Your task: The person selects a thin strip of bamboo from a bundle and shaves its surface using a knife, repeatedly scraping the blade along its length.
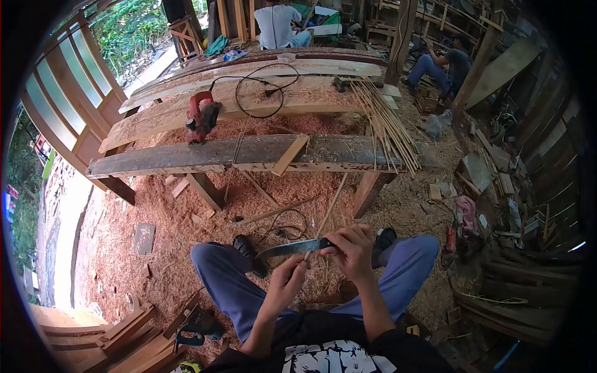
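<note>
My right hand (352, 247) is closed around the dark handle of a knife (287, 248), whose broad blade points left. My left hand (287, 277) pinches the lower end of a thin wooden stick (329, 210). The stick slants up and away toward the bench, and the blade crosses it just above my left fingers. Both hands are between my knees, over a floor of shavings. On the bench's right side lies a bundle of similar thin sticks (387, 127).
A red power planer (200, 118) with a looped black cord rests on the plank bench (205, 154). A short board (290, 155) lies there too. Two people (277, 28) sit farther back. Wood scraps (491, 168) line the right; a teal power tool (198, 331) is at lower left.
</note>
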The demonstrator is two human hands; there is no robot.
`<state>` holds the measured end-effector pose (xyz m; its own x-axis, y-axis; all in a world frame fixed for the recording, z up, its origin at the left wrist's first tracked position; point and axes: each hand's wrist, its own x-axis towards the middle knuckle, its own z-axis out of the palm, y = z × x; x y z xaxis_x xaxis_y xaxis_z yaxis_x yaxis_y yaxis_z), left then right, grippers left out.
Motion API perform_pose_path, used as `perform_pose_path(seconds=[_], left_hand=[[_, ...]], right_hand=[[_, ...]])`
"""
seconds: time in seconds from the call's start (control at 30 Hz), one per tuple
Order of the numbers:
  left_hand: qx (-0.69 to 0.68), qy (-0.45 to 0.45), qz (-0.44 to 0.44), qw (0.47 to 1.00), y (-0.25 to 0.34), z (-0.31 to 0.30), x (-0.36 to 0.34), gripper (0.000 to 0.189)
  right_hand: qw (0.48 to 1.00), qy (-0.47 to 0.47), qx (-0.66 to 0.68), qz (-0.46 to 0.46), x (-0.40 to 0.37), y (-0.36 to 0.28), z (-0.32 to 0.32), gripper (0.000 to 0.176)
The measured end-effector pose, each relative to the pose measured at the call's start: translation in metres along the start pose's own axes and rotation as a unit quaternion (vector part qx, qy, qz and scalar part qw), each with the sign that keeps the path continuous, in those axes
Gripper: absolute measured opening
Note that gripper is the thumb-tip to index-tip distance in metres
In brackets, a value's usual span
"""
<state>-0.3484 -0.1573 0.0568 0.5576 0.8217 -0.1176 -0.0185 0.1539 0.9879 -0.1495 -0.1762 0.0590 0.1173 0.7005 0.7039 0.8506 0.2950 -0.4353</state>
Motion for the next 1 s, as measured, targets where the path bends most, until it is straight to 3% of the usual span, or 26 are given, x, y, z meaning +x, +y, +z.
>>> perform_pose_path(seconds=[0.2, 0.5, 0.57, 0.67, 0.7, 0.77, 0.9, 1.0], left_hand=[[-0.015, -0.008, -0.050, 0.999, 0.012, -0.006, -0.005, 0.022], [-0.120, -0.016, -0.099, 0.988, 0.000, -0.002, -0.001, 0.022], [-0.115, -0.003, -0.075, 0.991, -0.002, 0.005, 0.004, 0.021], [-0.115, 0.012, -0.050, 0.992, -0.001, 0.015, 0.008, 0.021], [-0.124, 0.011, -0.046, 0.991, 0.000, 0.017, 0.008, 0.020], [-0.098, 0.014, -0.038, 0.994, 0.003, 0.012, 0.006, 0.021], [-0.019, 0.026, -0.023, 0.999, 0.013, 0.003, -0.001, 0.021], [-0.064, 0.017, -0.056, 0.996, 0.010, -0.003, -0.004, 0.022]], right_hand=[[0.999, -0.006, -0.046, -0.012, -0.009, 0.013, -0.004, 0.035], [0.997, 0.011, -0.052, 0.054, -0.037, 0.029, -0.008, 0.036], [0.960, 0.009, 0.185, 0.212, -0.040, 0.015, 0.009, 0.034], [0.957, 0.017, 0.197, 0.213, -0.023, -0.007, 0.013, 0.035], [0.957, 0.015, 0.199, 0.211, -0.017, -0.007, 0.009, 0.035], [0.998, 0.028, -0.019, 0.049, -0.004, -0.004, 0.002, 0.036], [0.998, 0.044, -0.034, -0.001, 0.003, 0.006, 0.003, 0.039], [0.999, 0.010, -0.033, -0.013, 0.001, 0.012, 0.002, 0.039]])
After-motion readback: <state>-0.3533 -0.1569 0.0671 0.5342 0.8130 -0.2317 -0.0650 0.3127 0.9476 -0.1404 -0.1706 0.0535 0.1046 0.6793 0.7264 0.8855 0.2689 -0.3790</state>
